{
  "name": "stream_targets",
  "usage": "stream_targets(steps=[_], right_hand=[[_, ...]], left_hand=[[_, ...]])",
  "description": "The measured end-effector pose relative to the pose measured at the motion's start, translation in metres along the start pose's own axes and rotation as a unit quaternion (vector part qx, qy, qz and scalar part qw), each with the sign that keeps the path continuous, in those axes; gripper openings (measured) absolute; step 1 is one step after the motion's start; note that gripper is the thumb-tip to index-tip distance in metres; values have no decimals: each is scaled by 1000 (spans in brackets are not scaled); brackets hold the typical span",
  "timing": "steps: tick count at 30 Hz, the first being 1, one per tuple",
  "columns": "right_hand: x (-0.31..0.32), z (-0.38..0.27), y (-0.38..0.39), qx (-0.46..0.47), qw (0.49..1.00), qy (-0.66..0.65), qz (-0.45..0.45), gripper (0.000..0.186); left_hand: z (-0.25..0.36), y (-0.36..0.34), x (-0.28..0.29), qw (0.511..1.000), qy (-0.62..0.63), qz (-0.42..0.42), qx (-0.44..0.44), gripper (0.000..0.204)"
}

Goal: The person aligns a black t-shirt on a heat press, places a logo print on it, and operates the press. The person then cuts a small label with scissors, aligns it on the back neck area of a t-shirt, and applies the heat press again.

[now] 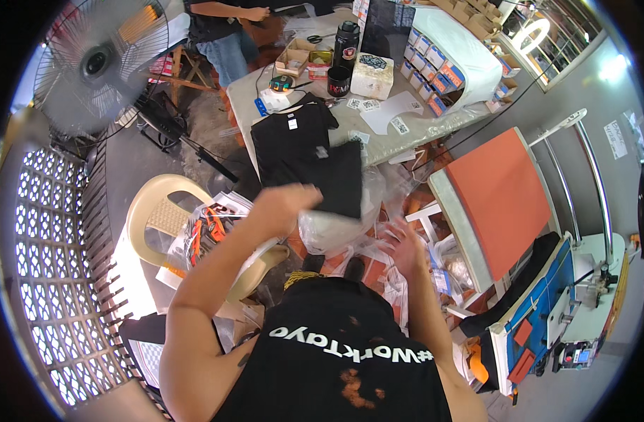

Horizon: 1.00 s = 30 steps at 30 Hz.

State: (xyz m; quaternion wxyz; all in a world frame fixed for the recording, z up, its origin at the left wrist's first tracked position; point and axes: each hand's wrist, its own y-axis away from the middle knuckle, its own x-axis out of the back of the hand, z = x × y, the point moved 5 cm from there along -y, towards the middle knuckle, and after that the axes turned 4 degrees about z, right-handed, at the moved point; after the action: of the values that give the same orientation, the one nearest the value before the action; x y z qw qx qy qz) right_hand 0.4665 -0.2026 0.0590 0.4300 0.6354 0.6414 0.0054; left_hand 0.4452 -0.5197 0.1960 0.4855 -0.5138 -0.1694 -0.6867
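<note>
My left hand [294,200] is over the lower edge of a folded black T-shirt [283,158], its fingers smeared by motion; I cannot tell whether it touches the cloth. The shirt has a white label and lies at the table's front edge, reaching over crumpled clear plastic [329,232]. Below and right of it, my right hand [399,246] has its fingers apart, near more clear plastic and white material. On the table [455,123] behind the shirt are white cards [399,125], a tape measure [282,83], a dark mug [339,82] and a black bottle [346,43].
A heat press [498,204] with an orange pad stands right, beside more equipment [575,302]. A plastic chair [160,214] with bagged items is left, under a standing fan [97,63]. Stacked small boxes [427,70] fill the back right. Another person [216,42] stands at the back left.
</note>
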Motion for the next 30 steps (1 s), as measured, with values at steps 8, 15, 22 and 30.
stream_targets(steps=[8,15,22,30], right_hand=[[-67,22,-14,88,974,210,-10,34],[-39,-20,101,265,880,322,226,31],[-80,-54,227,339,553,691,320,39],[7,38,284,300,649,542,441,17]], left_hand=[[-44,23,-83,975,165,121,88,51],[-25,-46,-129,861,488,-137,27,17],[169,-87,-83,801,409,-101,-426,17],[223,-53,-145,841,269,-146,-445,52]])
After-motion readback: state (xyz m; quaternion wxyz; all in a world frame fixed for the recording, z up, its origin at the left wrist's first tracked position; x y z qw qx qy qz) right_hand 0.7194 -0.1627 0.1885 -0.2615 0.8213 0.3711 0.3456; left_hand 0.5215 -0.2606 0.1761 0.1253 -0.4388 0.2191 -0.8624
